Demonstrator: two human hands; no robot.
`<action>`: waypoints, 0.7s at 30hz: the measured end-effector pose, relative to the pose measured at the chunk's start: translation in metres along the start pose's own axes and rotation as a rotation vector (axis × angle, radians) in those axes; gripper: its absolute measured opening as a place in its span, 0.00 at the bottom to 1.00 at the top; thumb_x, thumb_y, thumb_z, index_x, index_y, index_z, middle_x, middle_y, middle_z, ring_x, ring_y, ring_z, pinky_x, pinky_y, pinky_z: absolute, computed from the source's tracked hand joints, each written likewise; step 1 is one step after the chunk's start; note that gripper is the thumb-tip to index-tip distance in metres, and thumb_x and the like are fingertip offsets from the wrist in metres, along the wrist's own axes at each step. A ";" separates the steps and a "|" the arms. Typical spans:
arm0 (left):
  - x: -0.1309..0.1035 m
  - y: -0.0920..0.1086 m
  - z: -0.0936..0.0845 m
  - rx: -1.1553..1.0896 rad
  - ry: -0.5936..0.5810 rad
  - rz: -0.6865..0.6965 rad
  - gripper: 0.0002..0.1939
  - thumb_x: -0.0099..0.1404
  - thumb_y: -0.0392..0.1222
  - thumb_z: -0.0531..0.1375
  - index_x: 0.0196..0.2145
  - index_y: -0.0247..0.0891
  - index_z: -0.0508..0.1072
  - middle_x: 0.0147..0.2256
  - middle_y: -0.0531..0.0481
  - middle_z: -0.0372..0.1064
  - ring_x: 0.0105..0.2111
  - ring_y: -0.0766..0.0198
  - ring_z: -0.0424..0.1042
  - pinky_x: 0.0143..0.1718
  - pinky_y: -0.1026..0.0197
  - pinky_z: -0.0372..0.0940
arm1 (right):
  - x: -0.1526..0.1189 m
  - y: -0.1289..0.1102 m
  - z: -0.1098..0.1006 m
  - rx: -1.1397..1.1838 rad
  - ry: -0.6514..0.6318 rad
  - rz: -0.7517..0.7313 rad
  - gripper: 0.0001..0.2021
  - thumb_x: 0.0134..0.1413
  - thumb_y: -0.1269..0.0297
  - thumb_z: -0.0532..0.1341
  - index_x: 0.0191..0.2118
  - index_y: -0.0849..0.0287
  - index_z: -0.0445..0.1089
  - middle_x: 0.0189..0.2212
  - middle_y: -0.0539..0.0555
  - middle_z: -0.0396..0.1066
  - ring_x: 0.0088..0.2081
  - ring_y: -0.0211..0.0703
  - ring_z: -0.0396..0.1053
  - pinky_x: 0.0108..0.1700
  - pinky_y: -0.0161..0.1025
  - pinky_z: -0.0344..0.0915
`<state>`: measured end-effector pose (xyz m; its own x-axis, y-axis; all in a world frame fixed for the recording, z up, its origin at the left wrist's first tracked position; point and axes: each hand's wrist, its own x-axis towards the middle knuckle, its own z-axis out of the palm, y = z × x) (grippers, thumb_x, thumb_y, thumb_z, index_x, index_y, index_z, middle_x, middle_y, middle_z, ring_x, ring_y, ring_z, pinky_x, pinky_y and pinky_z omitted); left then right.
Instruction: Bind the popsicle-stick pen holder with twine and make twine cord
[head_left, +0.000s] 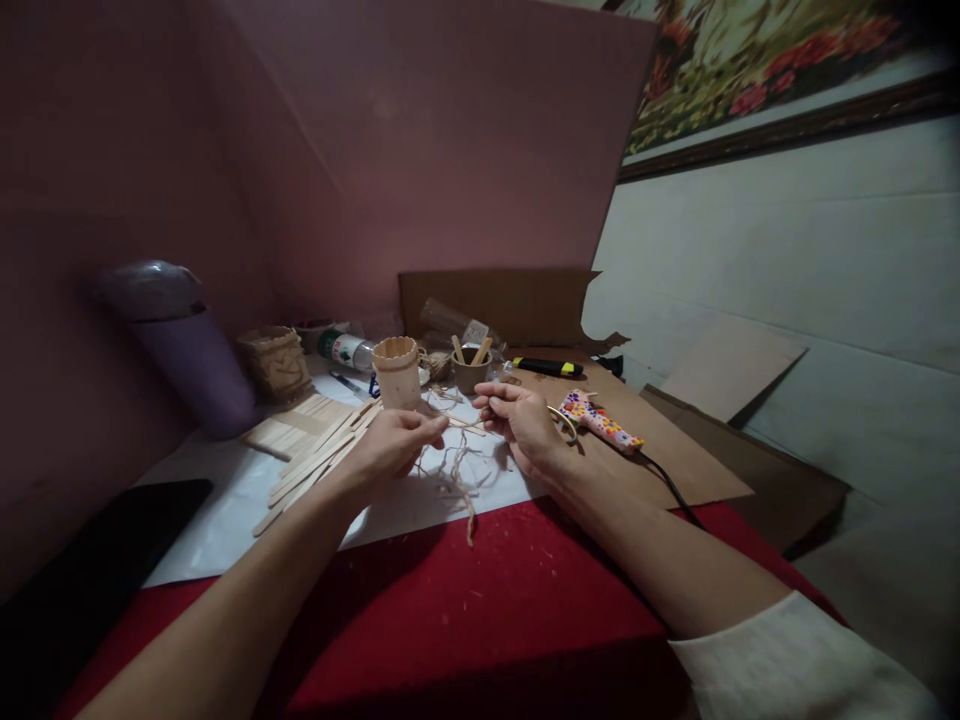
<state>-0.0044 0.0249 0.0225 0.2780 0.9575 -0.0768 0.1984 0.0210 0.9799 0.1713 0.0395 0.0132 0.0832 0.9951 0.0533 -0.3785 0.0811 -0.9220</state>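
Observation:
Over the white paper (386,512), my left hand (397,440) is closed in a pinch on a thin piece of twine (466,427). The strand stretches across to my right hand (521,425), whose thumb and fingertips are drawn together around its other part; a bangle circles that wrist. Below and between the hands lie loose, frayed twine strands (456,480), one trailing onto the red cloth (465,610). Just behind my left hand stands a round wooden holder (397,378) with a scalloped rim. Flat craft sticks (319,465) are spread beside my left forearm.
A flower-patterned glue gun (600,420) with a black cord lies on cardboard (675,465) at right. Behind are a utility knife (547,367), a small cup (471,378) holding sticks, and a plastic bottle (345,350). A purple tumbler (191,365) and wooden box (275,365) stand left.

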 end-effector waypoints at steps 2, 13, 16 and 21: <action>-0.005 0.002 0.002 0.007 -0.166 0.035 0.17 0.57 0.52 0.61 0.24 0.33 0.73 0.11 0.61 0.44 0.13 0.76 0.41 0.15 0.67 0.36 | 0.001 0.000 0.000 -0.001 0.030 -0.005 0.09 0.42 0.78 0.56 0.30 0.65 0.71 0.23 0.51 0.71 0.21 0.31 0.63 0.25 0.32 0.58; -0.012 0.009 0.004 -0.095 -0.228 0.161 0.08 0.53 0.41 0.64 0.32 0.36 0.78 0.15 0.59 0.52 0.16 0.75 0.43 0.17 0.67 0.39 | -0.002 0.003 0.000 -0.030 -0.019 0.038 0.10 0.43 0.79 0.55 0.30 0.64 0.71 0.24 0.51 0.70 0.22 0.32 0.63 0.27 0.33 0.59; -0.010 0.008 0.007 -0.049 -0.129 0.178 0.11 0.51 0.44 0.66 0.31 0.36 0.78 0.14 0.60 0.52 0.16 0.75 0.42 0.17 0.67 0.38 | -0.002 0.002 0.002 -0.043 -0.030 0.055 0.10 0.42 0.80 0.55 0.30 0.65 0.71 0.24 0.51 0.70 0.22 0.32 0.63 0.26 0.33 0.58; -0.011 0.009 0.011 0.102 -0.074 0.255 0.15 0.55 0.49 0.62 0.29 0.32 0.78 0.14 0.59 0.50 0.16 0.74 0.45 0.17 0.66 0.39 | -0.003 0.002 0.003 -0.065 -0.045 0.065 0.10 0.42 0.81 0.55 0.30 0.64 0.71 0.23 0.52 0.70 0.22 0.32 0.62 0.25 0.33 0.58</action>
<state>0.0045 0.0114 0.0302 0.3981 0.9045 0.1527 0.2055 -0.2502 0.9461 0.1679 0.0367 0.0122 0.0187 0.9998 0.0080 -0.3211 0.0136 -0.9469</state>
